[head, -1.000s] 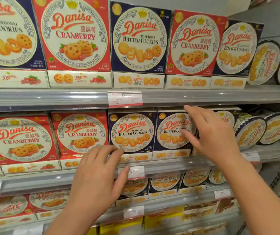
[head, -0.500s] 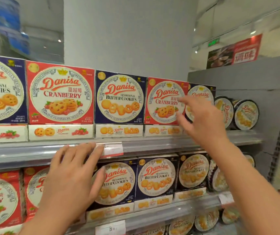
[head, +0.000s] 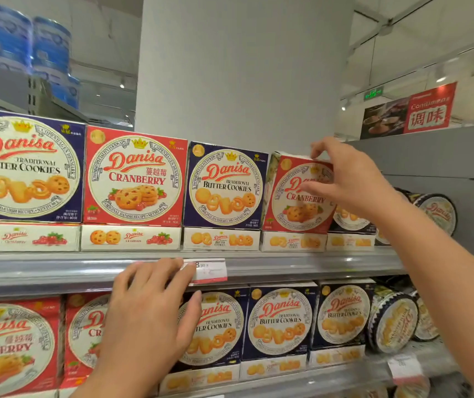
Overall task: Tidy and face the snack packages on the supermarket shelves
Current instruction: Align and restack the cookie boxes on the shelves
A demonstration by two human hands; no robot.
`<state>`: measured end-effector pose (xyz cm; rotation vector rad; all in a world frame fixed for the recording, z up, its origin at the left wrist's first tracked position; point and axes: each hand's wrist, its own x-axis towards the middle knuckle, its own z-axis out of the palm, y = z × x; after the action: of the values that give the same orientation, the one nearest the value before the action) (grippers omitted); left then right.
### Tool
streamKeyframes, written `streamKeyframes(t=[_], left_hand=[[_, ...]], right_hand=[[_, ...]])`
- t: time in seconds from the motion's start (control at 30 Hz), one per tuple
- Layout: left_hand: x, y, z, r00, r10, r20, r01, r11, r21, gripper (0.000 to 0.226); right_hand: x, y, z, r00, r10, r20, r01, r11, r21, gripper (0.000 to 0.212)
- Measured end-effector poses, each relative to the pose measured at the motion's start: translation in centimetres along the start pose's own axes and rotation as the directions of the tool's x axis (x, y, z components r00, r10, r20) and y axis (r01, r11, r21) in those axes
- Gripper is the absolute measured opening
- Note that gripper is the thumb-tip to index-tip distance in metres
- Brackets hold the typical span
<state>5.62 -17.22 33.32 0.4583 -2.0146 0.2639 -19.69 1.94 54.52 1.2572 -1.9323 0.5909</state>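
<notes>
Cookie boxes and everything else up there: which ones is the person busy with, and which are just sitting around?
Busy with:
- turned red cardboard cranberry cookie box, pinched at its top by the right hand
- left hand, flat near the grey shelf rail

Just sitting:
- round dark cookie tins
- white price tag
- red hanging sign

Both of the person's arms are bare right down to the bottom of the view, with no sleeve on either. The left hand [head: 146, 314] and right hand [head: 350, 182] wear no gloves, rings or watch. Fingernails are short and plain.
</notes>
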Motion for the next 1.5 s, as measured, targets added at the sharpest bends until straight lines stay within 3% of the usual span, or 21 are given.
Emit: streamKeyframes(t=[0.27,0.43,0.57,0.67,0.8,0.87,1.03,1.13,1.33,1.5], left_hand=[[0.0,0.3,-0.3,0.999,0.0,0.032,-0.001,0.999,0.035,0.046],[0.5,-0.3,-1.4,0.991,0.11,0.075,-0.116,0.989,0.089,0.049],[1.5,-1.7,-4.9,0.976,0.168,0.139,-0.16,0.985,-0.066,0.039],[2.6,-4.3,-8.1,0.987,0.159,0.035,-0.154,0.983,-0.104,0.035],[5.7,-9.6,-12.0,0.98,0.127,-0.156,-0.123,0.992,0.037,0.04],[7.8,-12.3,-13.8,0.979,0.103,-0.178,-0.072,0.983,0.171,0.048],[12.7,-17.1,-16.7,0.998,-0.066,0.004,0.06,0.919,0.391,0.062],[13.7,-18.4,-16.8,0.986,-0.116,0.119,0.051,0.893,0.447,0.063],[13.0,-18.6,-17.9,0.993,-0.083,0.08,0.053,0.944,0.326,0.055],[12.1,-19.0,-19.9,0.995,-0.008,0.098,-0.018,0.965,0.261,0.07]], right_hand=[[-0.7,0.0,-3.7,0.981,-0.146,0.128,0.138,0.988,0.065,0.059],[-1.4,-1.3,-6.3,0.977,-0.176,0.119,0.153,0.972,0.18,0.056],[-2.3,-4.7,-5.7,0.954,-0.277,0.114,0.233,0.924,0.302,0.045],[-2.8,-7.4,-4.3,0.924,-0.372,0.086,0.316,0.872,0.374,0.044],[-3.2,-11.0,-2.8,0.86,-0.507,0.062,0.446,0.804,0.394,0.053],[-3.1,-12.7,-2.3,0.83,-0.556,0.05,0.487,0.765,0.421,0.048],[-1.5,-15.4,-1.9,0.832,-0.555,-0.002,0.503,0.752,0.427,0.053],[-0.5,-16.2,-1.9,0.836,-0.546,-0.045,0.508,0.742,0.437,0.051],[0.2,-16.4,-1.5,0.835,-0.544,-0.085,0.522,0.734,0.433,0.053],[0.9,-16.6,-1.4,0.857,-0.505,-0.106,0.497,0.753,0.431,0.042]])
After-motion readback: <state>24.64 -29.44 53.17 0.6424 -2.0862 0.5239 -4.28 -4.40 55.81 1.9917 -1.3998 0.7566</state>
